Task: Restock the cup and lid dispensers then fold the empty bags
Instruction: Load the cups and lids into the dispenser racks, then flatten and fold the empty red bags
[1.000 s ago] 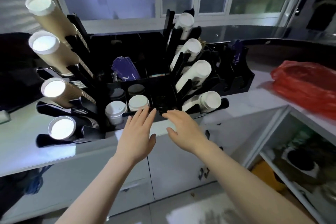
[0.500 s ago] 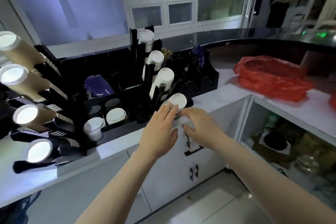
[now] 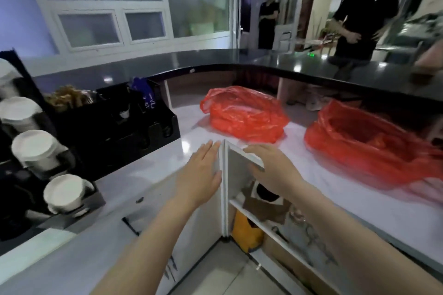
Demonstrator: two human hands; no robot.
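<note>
Reaching toward the bags now: our left hand [image 3: 200, 172] and right hand [image 3: 273, 167] hover flat-fingered and empty over the near counter edge [image 3: 191, 141]. Two red bags [image 3: 244, 115] [image 3: 369, 141] lie far right, dispensers [image 3: 36, 148] left. Restocking looks done; next we grab the nearer bag to fold.

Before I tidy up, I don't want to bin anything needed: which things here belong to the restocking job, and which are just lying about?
Job:
near red bag
far red bag
cup dispenser
black organizer

Lying about:
yellow bag
brown box
</note>
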